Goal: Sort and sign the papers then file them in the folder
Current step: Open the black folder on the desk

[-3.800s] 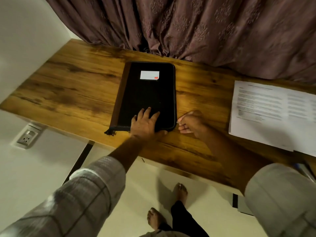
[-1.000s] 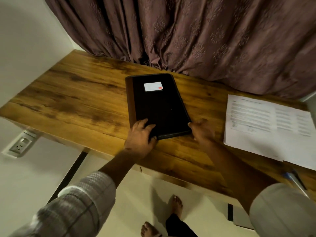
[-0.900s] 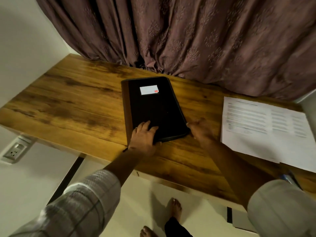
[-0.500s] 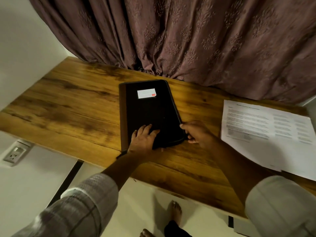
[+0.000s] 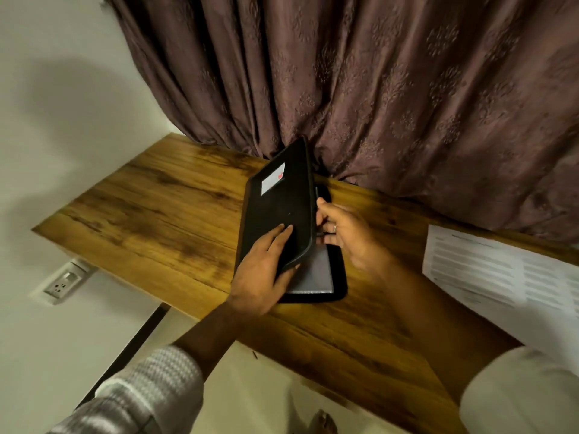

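The black zip folder [image 5: 279, 208] lies on the wooden desk [image 5: 163, 214] with its cover half raised, hinged along its left side. A white label with a red mark [image 5: 273, 182] sits on the cover. My left hand [image 5: 264, 270] grips the cover's near corner, fingers on top and thumb under the edge. My right hand [image 5: 344, 233] holds the cover's right edge with curled fingers. Inside the folder a grey sleeve or page [image 5: 316, 274] shows. The printed papers [image 5: 501, 267] lie flat on the desk at the right, apart from both hands.
A brown patterned curtain [image 5: 376, 89] hangs right behind the desk, and the raised cover nearly meets it. A wall socket [image 5: 64, 282] sits below the desk's left end. White wall is at the left, pale floor below.
The folder was shut flat with my left hand pressing on it and my right hand working at its right edge. Now both hands have swung the cover up, and the inside shows.
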